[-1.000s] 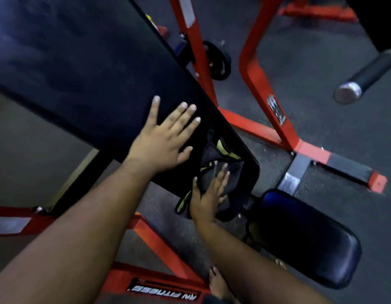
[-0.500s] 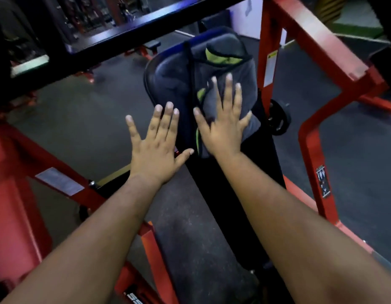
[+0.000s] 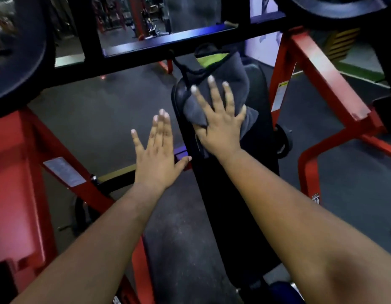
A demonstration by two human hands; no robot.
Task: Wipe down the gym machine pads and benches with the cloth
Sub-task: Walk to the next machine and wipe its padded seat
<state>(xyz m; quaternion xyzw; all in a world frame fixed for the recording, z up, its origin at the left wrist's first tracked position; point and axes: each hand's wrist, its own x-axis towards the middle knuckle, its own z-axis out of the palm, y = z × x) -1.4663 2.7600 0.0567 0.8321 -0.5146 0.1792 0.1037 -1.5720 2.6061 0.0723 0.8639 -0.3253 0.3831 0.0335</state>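
A: Start at the left. What is there?

B: A red frame slopes past, outside the left hand. That hand hovers flat, its fingers straight and close together, the thumb stretched toward the edge of the long black pad. It holds nothing; whether the thumb tip actually touches the edge, I cannot tell. My guess is that it waits there to steady the pad or the body during the reach.

A: And to the right of those fingers?

B: The right hand lies on the grey cloth, fingers spread wide and straight, the palm pressing the cloth against the pad's far end. Spread like that, they cover more cloth, so each pass likely wipes a broader strip.

A: Where exactly is the cloth?

B: Under and beyond the right fingers, bunched, with a green patch at its far edge, just below the dark crossbar.

A: How far along?

B: I judge the stroke to be at the top of the pad; the long stretch nearer than the fingers may need wiping.

A: Further right?

B: Another red upright, well clear of the hand.
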